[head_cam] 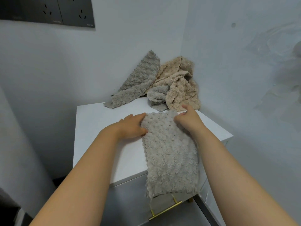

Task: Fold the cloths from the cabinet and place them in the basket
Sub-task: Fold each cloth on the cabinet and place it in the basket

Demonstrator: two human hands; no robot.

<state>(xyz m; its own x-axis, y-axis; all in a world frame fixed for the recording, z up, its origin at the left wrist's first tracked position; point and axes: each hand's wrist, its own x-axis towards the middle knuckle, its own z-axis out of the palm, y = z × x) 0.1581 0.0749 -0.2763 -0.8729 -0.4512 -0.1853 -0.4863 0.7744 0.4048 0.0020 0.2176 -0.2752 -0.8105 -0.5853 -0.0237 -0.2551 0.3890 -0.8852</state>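
Left hand (132, 126), right hand (187, 120) grip grey cloth (169, 155); cloth pile (176, 88) behind.

On the cabinet top (101, 144) one cloth (169, 154) overhangs the front edge. A cloth heap (162, 85) fills the back-right corner.

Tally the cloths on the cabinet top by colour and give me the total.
Grey: 3, the held grey cloth gripped by the left hand and right hand, the propped grey cloth against the wall, the crumpled grey cloth.
Beige: 1, the beige heap; possibly more than one cloth, cannot tell.
Total: at least 4.
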